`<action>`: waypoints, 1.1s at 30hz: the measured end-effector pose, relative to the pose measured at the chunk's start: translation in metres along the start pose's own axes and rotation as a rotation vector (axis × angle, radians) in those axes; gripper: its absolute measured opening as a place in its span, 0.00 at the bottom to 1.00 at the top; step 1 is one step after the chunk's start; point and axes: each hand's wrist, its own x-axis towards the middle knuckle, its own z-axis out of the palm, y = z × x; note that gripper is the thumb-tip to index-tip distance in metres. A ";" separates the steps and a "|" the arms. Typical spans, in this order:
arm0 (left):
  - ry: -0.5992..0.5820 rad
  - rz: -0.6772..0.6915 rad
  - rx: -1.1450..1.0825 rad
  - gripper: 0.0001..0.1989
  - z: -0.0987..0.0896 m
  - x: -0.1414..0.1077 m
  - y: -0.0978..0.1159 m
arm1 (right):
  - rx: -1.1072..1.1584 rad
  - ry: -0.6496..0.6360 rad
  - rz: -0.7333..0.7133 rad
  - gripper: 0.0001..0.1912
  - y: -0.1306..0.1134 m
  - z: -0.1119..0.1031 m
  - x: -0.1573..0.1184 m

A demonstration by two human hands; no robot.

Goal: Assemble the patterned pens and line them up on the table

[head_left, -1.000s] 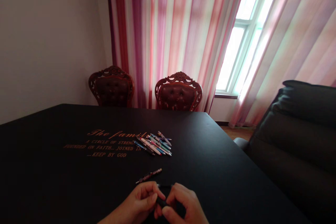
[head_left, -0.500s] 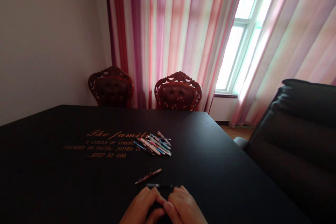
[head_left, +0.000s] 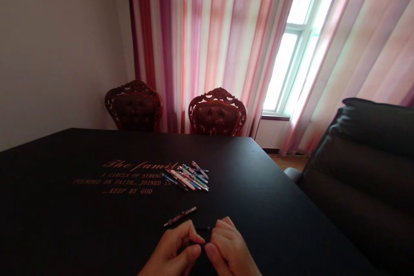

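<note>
My left hand (head_left: 176,248) and my right hand (head_left: 230,246) are close together at the table's near side, thumbs facing each other. The left thumb and forefinger are pinched. My right hand is curled, its thumb against the fingers. Something small and dark seems to be between the fingertips, too dim to name. Just beyond the hands lies a thin dark pen-like piece (head_left: 203,228), partly hidden by my left hand. A patterned pen (head_left: 180,216) rests slantwise on the table past my left fingers.
A pile of several pens (head_left: 187,177) lies farther off on the black table (head_left: 258,207), beside gold lettering (head_left: 129,177). Two carved chairs (head_left: 216,114) stand at the far edge. A dark recliner (head_left: 359,172) is on the right, with striped curtains (head_left: 213,30) behind.
My hands have drawn slightly apart, and the fingertips that met now have a small gap. My left hand now covers the grey part of the pen-like piece. The view has shifted slightly.
</note>
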 end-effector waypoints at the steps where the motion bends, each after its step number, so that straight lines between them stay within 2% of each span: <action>1: -0.003 -0.016 -0.033 0.23 0.001 0.001 0.002 | -0.019 0.009 -0.017 0.23 0.000 -0.002 0.001; 5: -0.005 -0.083 -0.108 0.24 0.002 0.005 0.005 | -0.072 0.028 -0.094 0.22 -0.001 -0.006 0.004; 13: 0.029 -0.164 -0.137 0.26 0.002 0.008 0.010 | -0.145 0.071 -0.153 0.20 0.004 -0.007 0.004; 19: 0.027 -0.226 -0.177 0.24 0.001 0.008 0.014 | -0.227 0.033 -0.186 0.19 0.004 -0.010 0.003; 33: 0.034 -0.233 -0.233 0.22 -0.003 0.010 0.011 | -0.283 0.049 -0.229 0.15 0.004 -0.019 0.002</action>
